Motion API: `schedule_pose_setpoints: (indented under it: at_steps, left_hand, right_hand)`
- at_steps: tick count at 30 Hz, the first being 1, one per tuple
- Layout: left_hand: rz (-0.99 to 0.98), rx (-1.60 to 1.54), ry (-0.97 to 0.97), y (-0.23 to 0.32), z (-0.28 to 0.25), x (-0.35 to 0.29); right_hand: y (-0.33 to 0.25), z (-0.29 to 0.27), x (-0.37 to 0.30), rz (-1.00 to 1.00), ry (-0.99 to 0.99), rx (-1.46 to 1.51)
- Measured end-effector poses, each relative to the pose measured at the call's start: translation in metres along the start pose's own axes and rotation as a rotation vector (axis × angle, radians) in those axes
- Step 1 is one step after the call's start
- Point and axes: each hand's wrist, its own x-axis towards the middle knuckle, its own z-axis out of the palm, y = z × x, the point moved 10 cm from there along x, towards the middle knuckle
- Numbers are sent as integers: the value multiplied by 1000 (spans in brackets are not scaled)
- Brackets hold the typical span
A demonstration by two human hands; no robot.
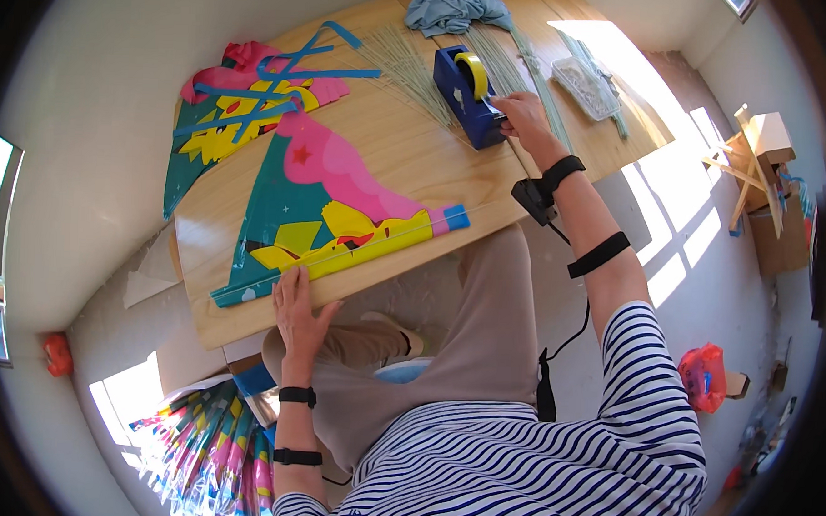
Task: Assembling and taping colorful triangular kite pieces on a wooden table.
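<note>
A folded kite sheet (pixel 320 196) in green, pink and yellow lies on the wooden table in front of me. Along its near edge runs a thin, pale rod (pixel 359 250). My left hand (pixel 299 309) rests its outstretched fingers on that edge, left of the middle, thumb apart. Farther off to the right, my right hand (pixel 525 118) reaches the cutter end of a dark blue tape dispenser (pixel 471 110). Its thumb and fingers are pinched on the end of the tape (pixel 493 103). The yellow tape roll (pixel 474 74) sits in the dispenser.
More kite sheets (pixel 245 107) with blue ribbons (pixel 324 73) lie at the far left. Thin sticks (pixel 406 67), a blue-grey cloth (pixel 453 9) and a clear plastic box (pixel 587 88) are farther back. Several packed kites (pixel 211 447) stand low at the left.
</note>
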Motion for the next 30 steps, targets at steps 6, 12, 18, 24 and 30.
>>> schedule_pose_setpoints:
  at_steps: [6,12,18,24,30]
  left_hand:
    - [-3,-1,-1,-1,1,-2]
    - [-8,-10,-16,-3,3,1]
    - [3,-4,0,-2,2,0]
    - [-14,-24,-4,-4,2,0]
    - [-8,-13,1,-4,3,-1]
  right_hand:
    - [9,-8,-11,-31,-52,331]
    - [39,-6,-16,-30,-166,457]
    - [69,9,-41,134,-280,722]
    - [108,17,-58,385,-87,1158]
    - [90,10,-53,278,-88,940]
